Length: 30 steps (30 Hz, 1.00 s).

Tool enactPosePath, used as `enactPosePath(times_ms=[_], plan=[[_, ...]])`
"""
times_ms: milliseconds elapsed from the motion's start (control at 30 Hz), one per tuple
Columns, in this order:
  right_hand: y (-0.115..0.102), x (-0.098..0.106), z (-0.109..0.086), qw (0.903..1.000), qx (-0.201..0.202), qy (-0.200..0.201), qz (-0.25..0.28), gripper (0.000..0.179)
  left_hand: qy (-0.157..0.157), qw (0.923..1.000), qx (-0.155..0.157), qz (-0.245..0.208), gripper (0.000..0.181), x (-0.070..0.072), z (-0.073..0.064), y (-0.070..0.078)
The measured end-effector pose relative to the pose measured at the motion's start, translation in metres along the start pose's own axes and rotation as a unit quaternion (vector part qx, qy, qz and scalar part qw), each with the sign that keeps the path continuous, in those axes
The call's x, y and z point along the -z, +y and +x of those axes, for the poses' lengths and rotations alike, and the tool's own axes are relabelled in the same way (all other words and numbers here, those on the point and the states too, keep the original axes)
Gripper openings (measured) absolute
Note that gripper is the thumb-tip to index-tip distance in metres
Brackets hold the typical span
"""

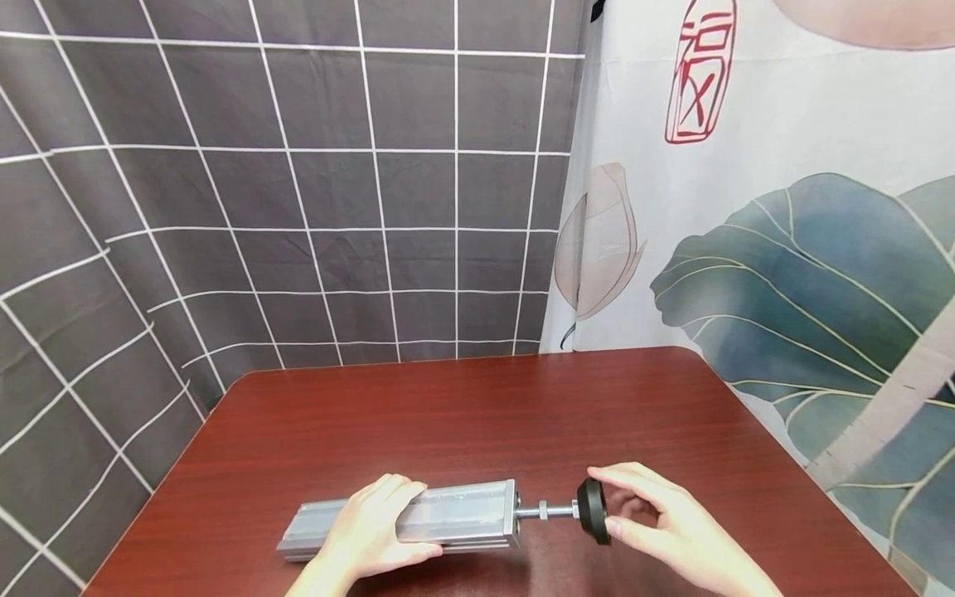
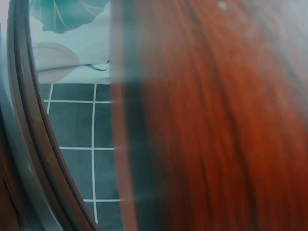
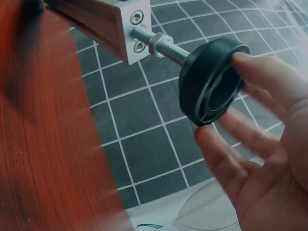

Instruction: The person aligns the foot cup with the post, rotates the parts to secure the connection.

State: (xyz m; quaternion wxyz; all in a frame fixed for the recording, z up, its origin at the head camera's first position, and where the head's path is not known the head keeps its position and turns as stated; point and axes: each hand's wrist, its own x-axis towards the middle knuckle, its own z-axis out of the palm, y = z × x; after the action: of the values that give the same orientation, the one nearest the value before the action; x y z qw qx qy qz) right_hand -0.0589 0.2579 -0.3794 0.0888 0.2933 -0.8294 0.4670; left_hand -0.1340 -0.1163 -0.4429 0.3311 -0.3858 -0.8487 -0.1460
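Note:
My left hand (image 1: 375, 526) grips a length of silver aluminium profile (image 1: 470, 512) from above, with the thumb along its near side. From the profile's right end plate (image 3: 126, 36), fixed with two screws, a threaded rod (image 1: 526, 512) sticks out and carries a hex nut (image 3: 160, 44). At the rod's outer end sits a black round levelling foot (image 1: 593, 511), tilted in the head view. My right hand (image 1: 656, 518) pinches the foot's rim between thumb and fingertips. In the right wrist view the foot's hollow, ribbed underside (image 3: 219, 91) faces the palm.
A reddish-brown wooden table (image 1: 418, 423) lies under both hands. Behind it hangs a grey curtain (image 1: 418, 191) with white grid lines. To the right is a white curtain (image 1: 642, 83) printed with lotus leaves and a red seal.

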Motion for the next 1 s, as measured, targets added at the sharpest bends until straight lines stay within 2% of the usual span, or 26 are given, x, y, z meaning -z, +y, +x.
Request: enactPosePath(times_ms=[167, 267, 400, 500, 700, 800, 1000], plan=[[-0.001, 0.0, 0.003, 0.9988, -0.048, 0.011, 0.007, 0.037, -0.002, 1.0, 0.001, -0.005, 0.065, 0.0, 0.002, 0.001], [-0.002, 0.002, 0.001, 0.998, -0.059, 0.001, 0.021, 0.045, -0.006, 1.0, 0.006, -0.002, 0.065, -0.001, 0.0, -0.001], [0.002, 0.003, -0.003, 0.9996, -0.022, -0.013, -0.009, 0.066, -0.005, 0.9999, 0.013, 0.0, 0.065, -0.002, 0.0, -0.003], [0.007, 0.002, -0.004, 0.9991, 0.007, -0.029, -0.029, 0.071, -0.004, 0.9999, 0.016, 0.0, 0.064, 0.0, 0.001, -0.003], [0.009, -0.002, 0.0, 0.9976, 0.037, -0.046, 0.037, 0.064, -0.007, 0.9998, 0.017, -0.003, 0.062, 0.002, 0.002, -0.001], [0.007, -0.003, 0.001, 0.9985, 0.026, -0.027, 0.041, 0.063, -0.008, 0.9998, 0.019, -0.005, 0.061, 0.004, 0.003, 0.0], [0.002, -0.004, 0.004, 0.9991, -0.036, 0.012, 0.016, 0.053, -0.019, 0.9994, 0.025, -0.013, 0.06, 0.005, 0.006, 0.003]])
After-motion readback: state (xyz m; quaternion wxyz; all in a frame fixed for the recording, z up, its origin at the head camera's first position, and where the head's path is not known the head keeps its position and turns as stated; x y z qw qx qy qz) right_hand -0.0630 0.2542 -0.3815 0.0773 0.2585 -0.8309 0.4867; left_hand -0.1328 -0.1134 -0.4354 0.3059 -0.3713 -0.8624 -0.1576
